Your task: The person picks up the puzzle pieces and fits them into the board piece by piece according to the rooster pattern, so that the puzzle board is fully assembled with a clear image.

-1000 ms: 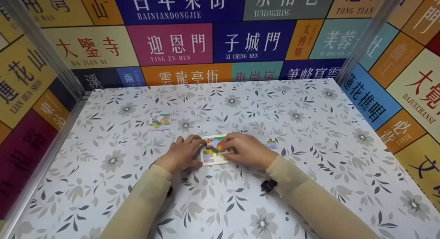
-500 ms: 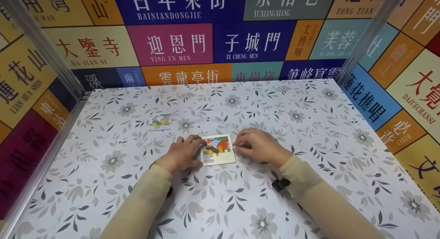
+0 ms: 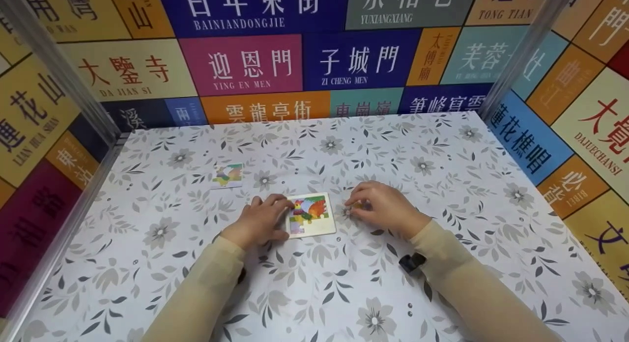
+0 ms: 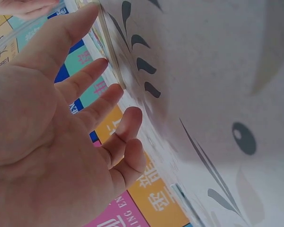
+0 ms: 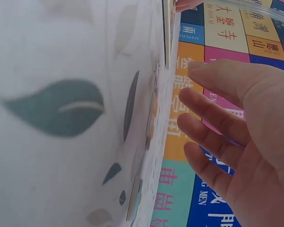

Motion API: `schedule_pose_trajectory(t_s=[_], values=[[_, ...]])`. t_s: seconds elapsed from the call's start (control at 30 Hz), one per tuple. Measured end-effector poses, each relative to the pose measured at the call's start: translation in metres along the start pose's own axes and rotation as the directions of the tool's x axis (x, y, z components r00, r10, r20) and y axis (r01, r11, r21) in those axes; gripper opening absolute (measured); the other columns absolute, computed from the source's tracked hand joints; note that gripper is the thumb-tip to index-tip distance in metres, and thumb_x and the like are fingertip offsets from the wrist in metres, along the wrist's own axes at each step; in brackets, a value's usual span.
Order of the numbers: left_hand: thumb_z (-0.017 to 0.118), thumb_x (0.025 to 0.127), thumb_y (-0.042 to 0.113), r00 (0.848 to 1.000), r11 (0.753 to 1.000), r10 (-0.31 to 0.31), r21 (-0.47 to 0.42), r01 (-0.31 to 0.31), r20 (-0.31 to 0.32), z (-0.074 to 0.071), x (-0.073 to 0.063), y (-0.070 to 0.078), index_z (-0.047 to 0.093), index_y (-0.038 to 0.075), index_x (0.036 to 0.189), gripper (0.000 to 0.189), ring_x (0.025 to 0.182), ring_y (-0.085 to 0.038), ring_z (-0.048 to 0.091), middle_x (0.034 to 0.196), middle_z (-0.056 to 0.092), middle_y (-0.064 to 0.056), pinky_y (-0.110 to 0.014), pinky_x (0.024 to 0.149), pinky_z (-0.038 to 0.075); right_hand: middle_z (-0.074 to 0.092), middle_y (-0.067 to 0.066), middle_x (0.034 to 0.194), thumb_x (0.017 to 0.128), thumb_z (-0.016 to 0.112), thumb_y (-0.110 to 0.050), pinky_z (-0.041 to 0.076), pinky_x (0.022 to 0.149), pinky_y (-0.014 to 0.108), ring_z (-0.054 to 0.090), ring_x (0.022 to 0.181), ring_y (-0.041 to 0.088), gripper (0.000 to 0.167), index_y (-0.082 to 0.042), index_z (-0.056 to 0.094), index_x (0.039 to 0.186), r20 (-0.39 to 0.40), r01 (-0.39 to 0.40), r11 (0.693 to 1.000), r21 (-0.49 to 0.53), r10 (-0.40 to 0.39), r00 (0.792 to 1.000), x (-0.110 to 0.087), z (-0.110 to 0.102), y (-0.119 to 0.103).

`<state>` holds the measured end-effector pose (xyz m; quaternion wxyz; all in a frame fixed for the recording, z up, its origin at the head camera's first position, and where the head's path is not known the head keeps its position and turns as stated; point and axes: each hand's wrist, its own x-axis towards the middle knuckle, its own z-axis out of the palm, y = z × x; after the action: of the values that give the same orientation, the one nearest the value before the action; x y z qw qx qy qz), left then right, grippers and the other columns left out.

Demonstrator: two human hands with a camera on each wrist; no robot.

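Observation:
A small puzzle board [image 3: 319, 226] with a pale frame lies on the table, partly filled with a colourful rooster picture [image 3: 307, 209]. My left hand [image 3: 258, 219] rests along its left edge, thumb at the near corner. In the left wrist view, spread fingertips touch the side of the board [image 4: 111, 47]. Right of the board my right hand [image 3: 385, 207] hovers low, fingers loosely bent. A puzzle piece [image 3: 362, 204] shows beneath those fingers, partly hidden. In the right wrist view, thin pieces lie flat on the table, including an orange-tinted piece [image 5: 152, 123], apart from the fingertips.
At the back left lies a square puzzle picture [image 3: 228, 176] with a notched edge. The table cover [image 3: 373, 278] has grey flowers and leaves. Colourful walls with printed signs [image 3: 245, 64] enclose the back and sides.
My right hand has lifted away from the board and moved to the right, now over the piece seen there earlier. The left hand keeps its place at the board's left edge.

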<state>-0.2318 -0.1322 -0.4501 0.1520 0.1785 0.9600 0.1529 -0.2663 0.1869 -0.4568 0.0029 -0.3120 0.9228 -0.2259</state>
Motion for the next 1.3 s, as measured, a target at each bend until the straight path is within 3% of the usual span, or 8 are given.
schedule_pose_trajectory(t_s=[0.43,0.87,1.07,1.3], values=[[0.081,0.089,0.032,1.000,1.000,0.008,0.001,-0.008,0.009,-0.001,0.000,0.000,0.051,0.022,0.147,0.066,0.127,-0.041,0.044,0.159,0.041,-0.007,-0.063,0.107,0.039,0.073,-0.003,0.108,0.093,0.077,-0.022,0.053,0.099,0.042,0.067,0.109,0.020,0.013,-0.018,0.083,0.103,-0.036,-0.045,0.999,-0.012,0.044,0.998,-0.006,-0.003,0.014],[0.081,0.089,0.033,1.000,1.000,0.004,0.004,-0.004,0.013,0.001,0.001,-0.001,0.050,0.022,0.148,0.067,0.127,-0.040,0.044,0.159,0.040,-0.006,-0.063,0.108,0.038,0.072,-0.002,0.113,0.090,0.081,-0.026,0.050,0.103,0.045,0.065,0.113,0.022,0.017,-0.019,0.082,0.105,-0.004,-0.076,0.997,-0.021,0.075,0.997,-0.010,-0.010,0.023],[0.082,0.089,0.031,1.000,1.000,0.018,-0.002,-0.018,0.000,0.001,-0.001,-0.001,0.051,0.021,0.146,0.065,0.125,-0.042,0.044,0.158,0.041,-0.006,-0.063,0.103,0.040,0.072,0.001,0.116,0.088,0.082,-0.022,0.050,0.104,0.048,0.065,0.115,0.026,0.021,-0.017,0.080,0.109,0.015,-0.068,0.997,-0.045,0.068,0.998,-0.013,-0.011,0.024],[0.081,0.090,0.032,1.000,1.000,0.004,0.002,-0.004,0.016,-0.001,0.000,0.000,0.050,0.022,0.148,0.067,0.129,-0.041,0.043,0.160,0.040,-0.006,-0.064,0.108,0.038,0.071,0.003,0.123,0.089,0.081,-0.017,0.048,0.107,0.049,0.063,0.120,0.027,0.024,-0.015,0.080,0.113,0.068,-0.084,0.995,-0.045,0.087,0.994,-0.013,-0.013,0.026]])
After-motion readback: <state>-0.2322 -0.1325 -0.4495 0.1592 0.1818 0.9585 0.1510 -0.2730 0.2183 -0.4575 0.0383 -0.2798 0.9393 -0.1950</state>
